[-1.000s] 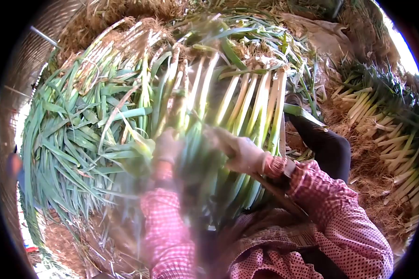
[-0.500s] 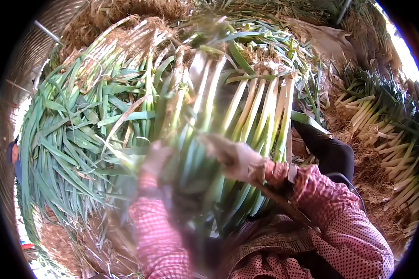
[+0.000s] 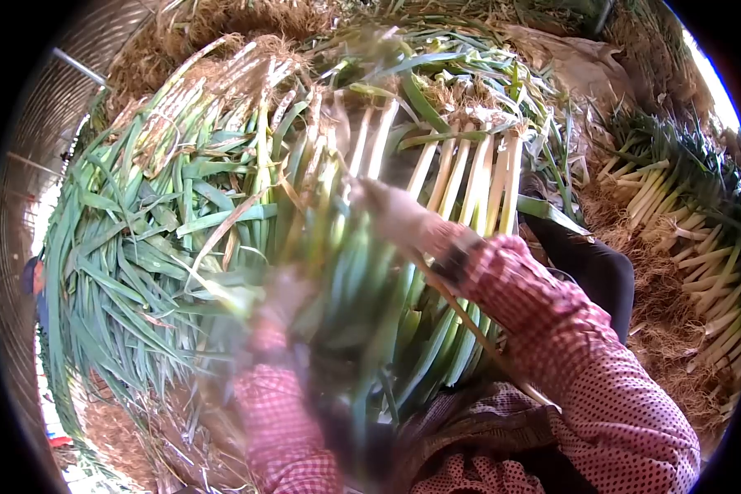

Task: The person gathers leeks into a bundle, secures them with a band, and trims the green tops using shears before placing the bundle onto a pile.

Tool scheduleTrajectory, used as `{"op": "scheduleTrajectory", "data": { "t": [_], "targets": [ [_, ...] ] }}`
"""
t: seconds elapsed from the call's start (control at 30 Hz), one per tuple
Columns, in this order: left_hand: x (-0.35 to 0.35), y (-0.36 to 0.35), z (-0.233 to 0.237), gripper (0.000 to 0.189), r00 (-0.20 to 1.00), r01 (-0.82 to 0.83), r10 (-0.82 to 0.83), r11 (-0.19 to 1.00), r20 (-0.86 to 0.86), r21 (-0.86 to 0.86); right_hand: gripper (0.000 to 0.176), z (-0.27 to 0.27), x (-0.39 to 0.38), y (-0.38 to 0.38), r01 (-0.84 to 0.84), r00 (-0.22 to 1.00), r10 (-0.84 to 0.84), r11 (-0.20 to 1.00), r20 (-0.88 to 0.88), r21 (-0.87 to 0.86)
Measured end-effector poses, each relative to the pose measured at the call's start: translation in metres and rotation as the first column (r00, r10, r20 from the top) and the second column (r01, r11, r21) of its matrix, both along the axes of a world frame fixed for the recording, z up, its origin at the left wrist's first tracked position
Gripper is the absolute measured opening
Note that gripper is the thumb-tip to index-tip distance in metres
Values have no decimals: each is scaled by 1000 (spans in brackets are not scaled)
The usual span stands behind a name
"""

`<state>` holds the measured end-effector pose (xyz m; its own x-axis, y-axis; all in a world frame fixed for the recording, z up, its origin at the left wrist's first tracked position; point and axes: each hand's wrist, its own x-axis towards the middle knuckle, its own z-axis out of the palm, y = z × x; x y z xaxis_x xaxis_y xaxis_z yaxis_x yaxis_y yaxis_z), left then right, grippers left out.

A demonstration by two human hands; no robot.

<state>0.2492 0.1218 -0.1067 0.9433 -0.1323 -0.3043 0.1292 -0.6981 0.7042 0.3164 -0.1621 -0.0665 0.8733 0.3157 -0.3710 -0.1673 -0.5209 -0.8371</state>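
Note:
My right hand [image 3: 395, 212], in a soiled light glove, is closed above the leeks in the middle. A long tan strip [image 3: 471, 323], perhaps a dry leaf, runs from under that hand down to my lap. Lower left, my left hand [image 3: 284, 295] is smeared by motion beside blurred leek leaves [image 3: 337, 276]; its fingers cannot be made out. Several cleaned leeks [image 3: 473, 181] lie side by side right of centre, pale stalks away from me and green leaves toward my lap.
A thick heap of untrimmed leeks [image 3: 140, 239] with brown roots fills the left side. More leeks [image 3: 659, 198] lie in a row on the far right beside loose roots [image 3: 634, 305]. My dark-clothed knee [image 3: 593, 267] is at right. Brown sheeting [image 3: 568, 62] lies behind.
My right hand has moved up and slightly left, and the upper part of the tan strip has risen with it. My left hand has dropped slightly and stays blurred.

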Motion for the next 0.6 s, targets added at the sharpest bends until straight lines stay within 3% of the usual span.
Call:
{"op": "scheduleTrajectory", "data": {
  "t": [0.1, 0.13, 0.17, 0.27, 0.3, 0.33, 0.43, 0.47, 0.5, 0.6],
  "targets": [
    [-6, -7, -9, 28, 1000, 10, -10, 999, 18, -36, 83, -22, -32, -9, -147, 979, 156, 986, 129, -74],
    [-7, -11, -11, 26, 1000, 20, -19, 999, 24, -48, 83, -26, -37, -15, -136, 965, 162, 982, 205, -135],
    [-9, -18, -3, 26, 999, 28, -26, 999, -32, 45, 81, -20, -38, -20, -87, 983, 101, 991, 154, -98],
    [-31, -33, 14, 29, 978, 174, -176, 984, 114, 28, 76, 0, -28, -25, 49, 998, -48, 999, -30, 12],
    [-38, -39, 27, 31, 971, 202, -221, 963, 91, 180, 70, -15, -34, -22, 16, 945, -9, 1000, 327, -19],
    [-45, -48, 37, 31, 978, 152, -182, 957, 104, 247, 72, -30, -43, -30, -49, 975, 47, 999, 216, 5],
    [-52, -79, 64, 26, 988, -17, -58, 884, 145, 468, 81, 50, -113, -48, -199, 980, 199, 980, -19, 32],
    [-48, -79, 48, 20, 957, -35, -139, 816, 254, 577, 85, 64, -142, -52, -222, 974, 221, 975, -51, -5],
    [-44, -85, 44, 19, 951, -95, -118, 769, 286, 632, 90, 47, -165, -54, -208, 974, 219, 966, -57, 155],
    [-32, -100, 32, 18, 908, -187, -173, 649, 382, 737, 99, 20, -190, -46, -232, 948, 192, 963, 254, 136]
  ]
}}
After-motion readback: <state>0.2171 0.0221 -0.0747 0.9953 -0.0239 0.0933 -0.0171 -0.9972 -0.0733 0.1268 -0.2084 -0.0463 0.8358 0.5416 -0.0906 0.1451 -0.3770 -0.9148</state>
